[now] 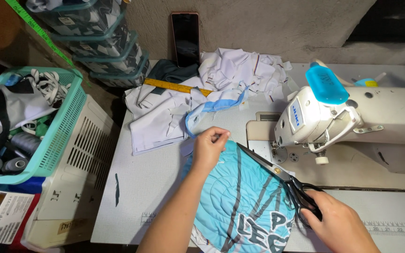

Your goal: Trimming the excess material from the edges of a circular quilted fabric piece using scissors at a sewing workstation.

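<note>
Clearly the left hand [209, 146] pinches the turquoise fabric [240, 201] taut on the surface [155, 187] — its edge meets the black scissors [277, 175] — gripped in the right hand [338, 222].

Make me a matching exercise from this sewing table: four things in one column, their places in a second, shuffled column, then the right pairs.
Things:
1. scissors
2. phone
3. yellow ruler
4. green basket

Places:
A. leaning upright against the wall
B. left of the table, holding thread spools and cloth
C. in the right hand, blades over the blue fabric
D. lying among the white cloth pieces

Pairs: 1-C, 2-A, 3-D, 4-B. The left hand pinches the blue fabric's edge.
</note>
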